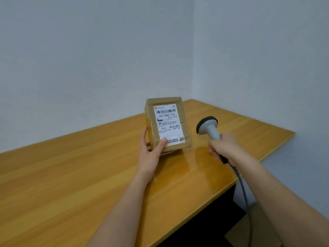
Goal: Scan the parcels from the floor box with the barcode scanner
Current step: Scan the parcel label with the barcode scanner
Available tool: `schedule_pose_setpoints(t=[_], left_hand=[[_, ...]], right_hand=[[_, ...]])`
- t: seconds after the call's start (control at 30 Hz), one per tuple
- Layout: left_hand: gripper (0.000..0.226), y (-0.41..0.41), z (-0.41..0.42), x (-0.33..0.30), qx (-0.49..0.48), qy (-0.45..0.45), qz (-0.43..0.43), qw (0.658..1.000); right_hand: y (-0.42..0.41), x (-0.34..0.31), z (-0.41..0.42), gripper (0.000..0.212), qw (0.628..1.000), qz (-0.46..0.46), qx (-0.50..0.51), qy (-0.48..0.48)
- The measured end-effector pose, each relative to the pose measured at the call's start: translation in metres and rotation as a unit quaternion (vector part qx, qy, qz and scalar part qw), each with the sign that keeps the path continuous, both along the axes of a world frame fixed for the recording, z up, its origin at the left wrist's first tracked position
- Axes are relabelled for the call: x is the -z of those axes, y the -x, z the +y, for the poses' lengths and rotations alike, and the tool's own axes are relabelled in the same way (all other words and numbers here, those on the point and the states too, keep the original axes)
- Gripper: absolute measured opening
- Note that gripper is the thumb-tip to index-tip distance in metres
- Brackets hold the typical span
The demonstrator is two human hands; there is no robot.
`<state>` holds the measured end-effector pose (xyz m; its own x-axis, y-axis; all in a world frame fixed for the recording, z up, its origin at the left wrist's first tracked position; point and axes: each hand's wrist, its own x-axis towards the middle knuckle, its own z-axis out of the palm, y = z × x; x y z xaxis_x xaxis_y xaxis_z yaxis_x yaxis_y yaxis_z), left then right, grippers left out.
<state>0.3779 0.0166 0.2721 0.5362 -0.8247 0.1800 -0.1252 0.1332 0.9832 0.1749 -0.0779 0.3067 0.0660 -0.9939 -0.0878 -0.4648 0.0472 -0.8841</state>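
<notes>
- left hand (151, 150) grips parcel (167, 124), thumb on label (169, 123), parcel tilted up over the table (71, 175)
- right hand (223, 146) clenched round scanner (208, 127) handle, head beside parcel
- cable (243, 189) hangs off table edge

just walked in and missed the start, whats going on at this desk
A person is scanning a parcel. Their left hand holds a brown cardboard parcel upright on the wooden desk, its shipping label facing them, thumb on the label's lower corner. Their right hand grips a grey corded barcode scanner just right of the parcel, apart from it, its dark head turned away from the camera. Whether the scan has registered cannot be told.
</notes>
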Motion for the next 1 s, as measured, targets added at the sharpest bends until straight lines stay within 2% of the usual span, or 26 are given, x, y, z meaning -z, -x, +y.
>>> schedule_pose_setpoints(t=[0.1,0.2,0.3,0.33,0.43,0.67,1.0], left_hand=[[0.074,0.002,0.009,-0.001,-0.013,0.008,0.020,1.000],[0.075,0.001,0.014,0.000,-0.022,0.014,0.034,0.999],[0.075,0.001,0.015,0.001,-0.034,0.010,0.033,0.999],[0.075,0.000,0.015,0.002,-0.035,0.008,0.036,0.999],[0.078,-0.001,0.015,0.003,-0.028,0.001,0.035,0.999],[0.081,0.000,0.014,0.003,-0.026,0.005,0.029,0.999],[0.078,-0.004,0.000,-0.002,-0.072,-0.023,0.000,0.997]], right_hand=[[0.001,-0.014,0.031,0.006,0.993,-0.110,-0.028,0.030],[0.002,-0.038,0.058,0.012,0.966,-0.246,-0.074,-0.021],[0.008,-0.063,0.079,0.007,0.947,-0.293,-0.124,-0.038],[0.010,-0.070,0.086,0.003,0.943,-0.299,-0.141,-0.037],[0.014,-0.082,0.097,0.014,0.936,-0.308,-0.169,-0.025],[0.015,-0.097,0.109,0.016,0.952,-0.241,-0.185,0.040],[0.022,-0.110,0.121,0.021,0.953,-0.206,-0.209,0.072]])
